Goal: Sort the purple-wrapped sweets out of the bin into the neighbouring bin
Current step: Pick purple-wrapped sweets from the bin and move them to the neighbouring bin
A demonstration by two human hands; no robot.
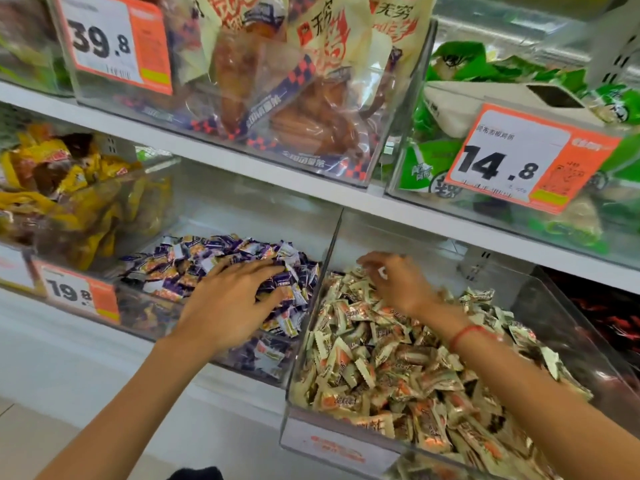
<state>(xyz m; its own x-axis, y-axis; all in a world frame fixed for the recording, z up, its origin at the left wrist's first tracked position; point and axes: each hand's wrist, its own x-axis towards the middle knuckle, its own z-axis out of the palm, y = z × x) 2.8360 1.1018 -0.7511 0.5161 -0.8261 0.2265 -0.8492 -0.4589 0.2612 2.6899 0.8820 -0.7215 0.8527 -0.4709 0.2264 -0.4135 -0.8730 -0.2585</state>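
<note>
The divider (330,244) between the two clear bins is the landmark here. Left of it sits the purple bin (221,358), heaped with purple sweets (194,268); right of it the gold bin (346,431), piled deep with gold sweets (381,368). No purple wrapper shows plainly in the gold heap from this angle, so any strays look buried or are too small to tell.

Left hand (225,306) lies flat on the purple pile just left of the divider, fingers stretched out and spread, pressing on the wrappers and gripping nothing. Right hand (394,282) hovers over the far end of the gold heap, just right of the divider, fingers bent loosely downward; something small and pale sits at the fingertips, but whether it is pinched I cannot tell.

Handling, as a judgement: these sweets look light, small and firm inside, wrapped in glossy crinkly film that will slide and shift. The heap should give way under a push, so raking wastes effort. Best grip is a thumb-and-finger pinch across the body, or on a crimped zigzag end.
</note>
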